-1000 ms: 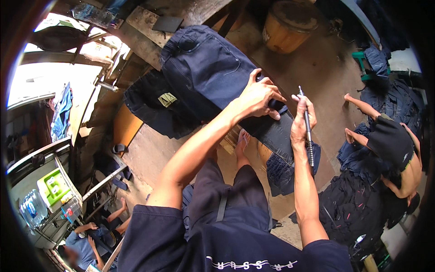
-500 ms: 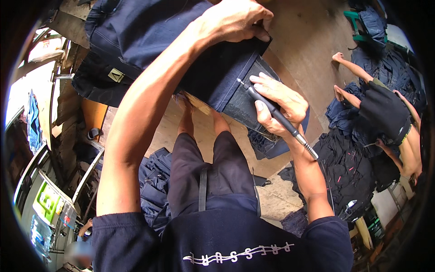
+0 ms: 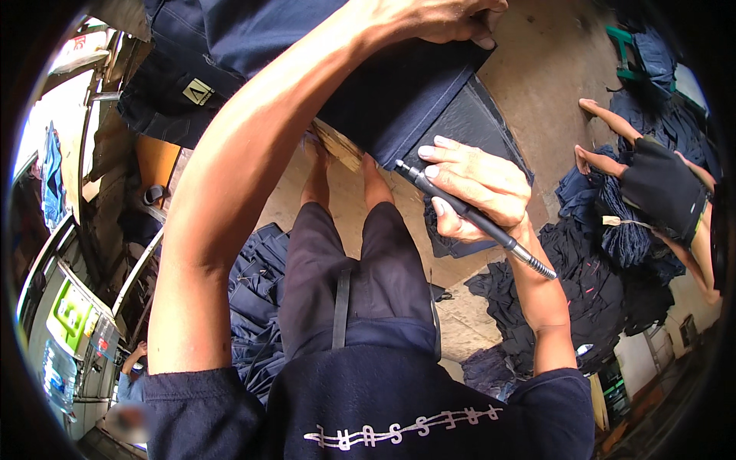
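At the top of the view, my left hand (image 3: 452, 17) is closed, its thumb and fingers pinching the far corner of the hem of dark navy jeans (image 3: 383, 100). The leg's stitched hem lies over a flat black board (image 3: 481, 119). In my right hand (image 3: 491, 188) is a slim black rotary handpiece (image 3: 468, 215), held like a pen, with a metal spring sleeve at its rear. Its tip points at the near corner of the hem; whether they touch I cannot tell. A square light label (image 3: 198, 92) shows on dark denim at the left.
At the right, another person (image 3: 663, 184) sits among piles of dark garments (image 3: 567, 287). More folded denim (image 3: 257, 295) lies left of my legs. A green stool (image 3: 622, 52) stands far right. Along the left edge are a green tray (image 3: 70, 316) and a person partly in view.
Both hands have shifted right; the left also moved up with the hem corner. The handpiece tip has dropped from beside the middle of the hem towards its near corner.
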`<state>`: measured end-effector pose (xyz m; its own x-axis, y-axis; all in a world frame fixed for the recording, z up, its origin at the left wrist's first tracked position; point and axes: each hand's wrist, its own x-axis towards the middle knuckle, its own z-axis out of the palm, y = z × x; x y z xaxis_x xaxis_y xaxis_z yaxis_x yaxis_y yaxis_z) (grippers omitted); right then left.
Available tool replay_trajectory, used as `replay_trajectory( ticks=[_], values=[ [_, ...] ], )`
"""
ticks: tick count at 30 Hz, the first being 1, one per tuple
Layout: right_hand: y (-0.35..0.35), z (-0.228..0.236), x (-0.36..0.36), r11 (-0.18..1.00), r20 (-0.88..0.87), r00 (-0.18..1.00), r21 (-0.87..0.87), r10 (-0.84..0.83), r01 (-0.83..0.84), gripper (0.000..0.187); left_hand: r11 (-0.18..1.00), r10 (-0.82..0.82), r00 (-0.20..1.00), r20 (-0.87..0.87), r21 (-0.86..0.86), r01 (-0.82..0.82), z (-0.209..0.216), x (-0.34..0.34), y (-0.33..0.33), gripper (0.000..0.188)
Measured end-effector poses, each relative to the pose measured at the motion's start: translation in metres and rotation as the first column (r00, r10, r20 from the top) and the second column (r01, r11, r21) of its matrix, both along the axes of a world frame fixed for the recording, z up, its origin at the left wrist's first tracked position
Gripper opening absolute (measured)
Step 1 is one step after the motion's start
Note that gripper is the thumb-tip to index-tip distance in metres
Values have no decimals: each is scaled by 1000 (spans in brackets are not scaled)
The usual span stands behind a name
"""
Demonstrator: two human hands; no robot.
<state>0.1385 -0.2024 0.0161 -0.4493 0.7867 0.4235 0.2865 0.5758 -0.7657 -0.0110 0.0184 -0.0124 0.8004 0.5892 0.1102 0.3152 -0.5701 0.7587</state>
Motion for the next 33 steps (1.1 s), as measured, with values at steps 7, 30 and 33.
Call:
replay_trajectory(
  ticks=[7, 30, 33],
  values=[
    [-3, -1, -2, 998, -13, 998, -13, -56, 55, 23, 999, 15, 999, 36, 41, -17, 2, -1, -5, 19],
    [-8, -2, 6, 957, 53, 956, 3, -290, 290, 27, 999, -1, 1000, -21, 41, 1, 8, 5, -8, 21],
    [-8, -2, 8, 952, 32, 952, 28, -304, 304, 27, 996, 15, 1000, 0, 86, -15, 5, 5, -9, 21]
  ],
)
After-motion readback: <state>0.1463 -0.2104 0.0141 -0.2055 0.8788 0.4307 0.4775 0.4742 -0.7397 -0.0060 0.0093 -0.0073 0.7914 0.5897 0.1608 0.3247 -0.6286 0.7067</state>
